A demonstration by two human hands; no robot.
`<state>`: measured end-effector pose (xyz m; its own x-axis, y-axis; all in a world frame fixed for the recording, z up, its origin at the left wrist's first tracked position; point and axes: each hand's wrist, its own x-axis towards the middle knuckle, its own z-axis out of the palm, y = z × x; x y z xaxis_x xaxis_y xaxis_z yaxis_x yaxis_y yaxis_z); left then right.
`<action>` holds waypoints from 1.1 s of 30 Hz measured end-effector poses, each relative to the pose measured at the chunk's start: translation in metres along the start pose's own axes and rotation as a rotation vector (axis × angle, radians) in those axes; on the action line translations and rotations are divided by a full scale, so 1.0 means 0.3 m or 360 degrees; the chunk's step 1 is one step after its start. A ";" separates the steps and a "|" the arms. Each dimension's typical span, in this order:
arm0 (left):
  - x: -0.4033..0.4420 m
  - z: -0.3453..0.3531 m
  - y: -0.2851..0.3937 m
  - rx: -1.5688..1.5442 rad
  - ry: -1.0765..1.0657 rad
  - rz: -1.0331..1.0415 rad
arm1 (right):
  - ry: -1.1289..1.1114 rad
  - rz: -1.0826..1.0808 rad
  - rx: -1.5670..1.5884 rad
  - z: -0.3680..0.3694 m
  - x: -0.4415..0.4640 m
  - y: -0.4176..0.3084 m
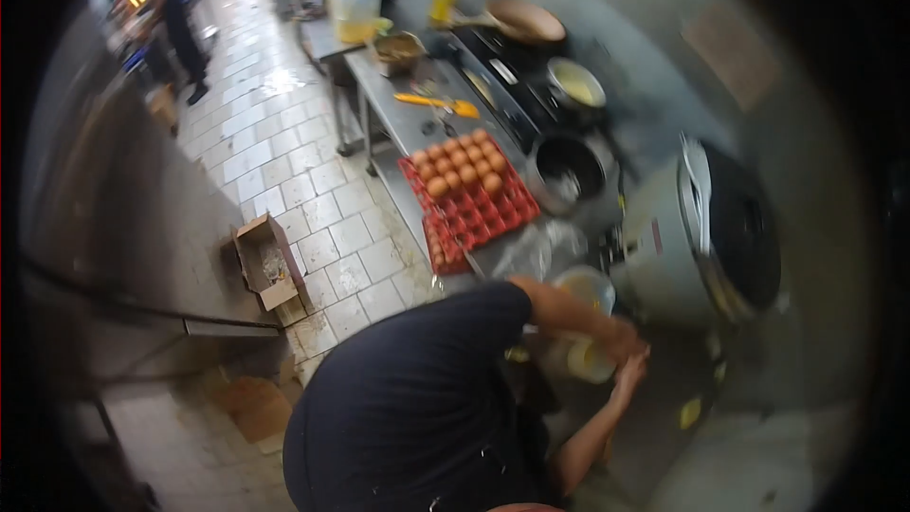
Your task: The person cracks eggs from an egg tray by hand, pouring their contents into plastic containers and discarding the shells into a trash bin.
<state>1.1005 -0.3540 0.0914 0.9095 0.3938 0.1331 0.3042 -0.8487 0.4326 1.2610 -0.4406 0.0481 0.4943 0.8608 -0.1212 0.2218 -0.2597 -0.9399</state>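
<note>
Head view: pale bowl [582, 280] opens upward.

Near the hands [632, 362], we see a smooth, softly shiny, grey rounded cooker [656, 242] and crinkled, glossy, clear plastic film [543, 246]; farther off, a dimpled, red, plastic-looking egg tray [493, 215] and glossy, off-white, rectangular floor tiles [329, 199].
</note>
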 end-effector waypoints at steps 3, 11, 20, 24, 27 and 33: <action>0.030 0.029 -0.040 -0.0038 0.0103 0.0154 | -0.0110 -0.0666 -0.0973 -0.044 0.098 0.124; -0.056 -0.173 0.056 -0.0866 0.0137 0.0309 | 0.0367 -0.0222 -0.0019 0.057 -0.139 -0.195; -0.903 -0.383 -0.183 0.0138 0.1766 -0.0983 | 0.0896 -0.0701 -0.1401 -0.095 -0.724 0.286; -1.351 -0.160 -0.448 0.0842 0.1263 -0.2088 | 0.0861 -0.0315 -0.1309 0.004 -0.777 0.423; -1.426 -0.092 -0.488 0.0693 0.1128 -0.1945 | 0.0902 -0.0268 -0.1239 0.047 -0.771 0.426; -1.395 -0.145 -0.589 0.0632 0.1453 -0.2136 | 0.0921 -0.0662 -0.0984 0.077 -0.752 0.369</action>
<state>0.6539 -0.3533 -0.0018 -0.4475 0.8080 0.3831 0.8565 0.2640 0.4436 1.1547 -0.6535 -0.0360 0.5787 0.6287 0.5194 0.7990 -0.3096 -0.5156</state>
